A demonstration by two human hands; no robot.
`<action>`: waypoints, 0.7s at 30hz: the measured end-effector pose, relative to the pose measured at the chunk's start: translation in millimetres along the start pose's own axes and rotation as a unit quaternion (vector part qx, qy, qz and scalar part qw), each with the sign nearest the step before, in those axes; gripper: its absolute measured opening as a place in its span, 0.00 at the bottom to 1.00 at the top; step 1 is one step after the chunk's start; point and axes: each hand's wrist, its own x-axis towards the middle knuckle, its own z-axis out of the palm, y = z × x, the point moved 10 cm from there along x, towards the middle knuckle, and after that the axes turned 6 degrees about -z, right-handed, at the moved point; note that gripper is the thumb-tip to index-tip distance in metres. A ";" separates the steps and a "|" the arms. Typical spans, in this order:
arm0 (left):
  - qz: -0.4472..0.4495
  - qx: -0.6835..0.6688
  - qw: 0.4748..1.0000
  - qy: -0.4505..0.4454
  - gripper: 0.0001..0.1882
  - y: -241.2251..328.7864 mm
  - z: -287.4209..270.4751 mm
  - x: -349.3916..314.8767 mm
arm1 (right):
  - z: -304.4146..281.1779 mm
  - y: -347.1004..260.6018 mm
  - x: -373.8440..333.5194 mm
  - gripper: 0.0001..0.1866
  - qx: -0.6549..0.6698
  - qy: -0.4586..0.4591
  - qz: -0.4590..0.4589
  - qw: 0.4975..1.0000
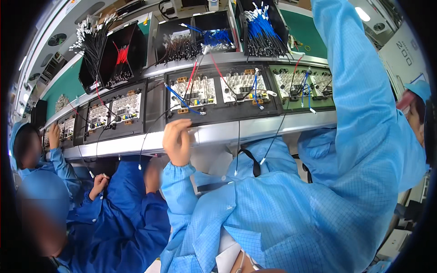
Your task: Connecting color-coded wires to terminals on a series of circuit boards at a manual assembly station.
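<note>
My left hand (pixel 178 142) hangs at the front metal rail of the line. Its fingers are loosely bent and apart, with nothing seen in them. Just beyond it lies a black tray (pixel 216 117) holding two white circuit boards, a left one (pixel 200 92) and a right one (pixel 240 89). Blue, red and black wires run over both, and some black wires dangle past the rail. My right arm (pixel 364 86) is raised and reaches out through the top of the picture, so the right hand is hidden.
Black bins hold bundled wires: blue (pixel 263 27), black with white plugs (pixel 93 38), and red (pixel 122 54). More boards sit in a green tray (pixel 300 105) at right and a black tray (pixel 139 116) at left. Co-workers sit on both sides; a dark blue sleeve (pixel 157 209) is close at left.
</note>
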 end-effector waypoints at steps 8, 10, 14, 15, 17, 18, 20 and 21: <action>-0.076 -0.161 0.969 -0.173 0.14 76.3 1.6 26.6 | -3.8 -253.5 -158.4 0.14 0.107 -0.001 -0.157 0.982; -0.081 -0.189 0.971 -0.121 0.18 93.8 -16.7 13.7 | 53.3 -286.9 -210.6 0.14 0.101 -0.088 -0.183 0.974; -0.058 -0.239 0.950 -0.194 0.22 128.3 12.7 -8.0 | 106.8 -296.3 -307.9 0.11 0.021 -0.066 -0.244 0.967; 0.001 -0.198 0.954 -0.226 0.23 131.9 22.6 -11.9 | 112.4 -290.6 -318.7 0.11 0.047 -0.069 -0.229 0.970; -0.058 -0.250 0.948 -0.186 0.20 112.4 25.4 -33.2 | 122.9 -286.0 -331.1 0.10 0.085 -0.073 -0.224 0.968; -0.096 -0.279 0.939 -0.177 0.20 103.2 28.0 -45.2 | 131.1 -281.8 -338.4 0.10 0.103 -0.096 -0.214 0.967; -0.102 -0.278 0.943 -0.153 0.18 101.8 23.7 -56.2 | 142.0 -277.8 -342.9 0.09 0.125 -0.122 -0.207 0.963; -0.104 -0.280 0.945 -0.133 0.16 101.0 19.8 -59.3 | 143.4 -277.8 -342.1 0.07 0.170 -0.124 -0.204 0.956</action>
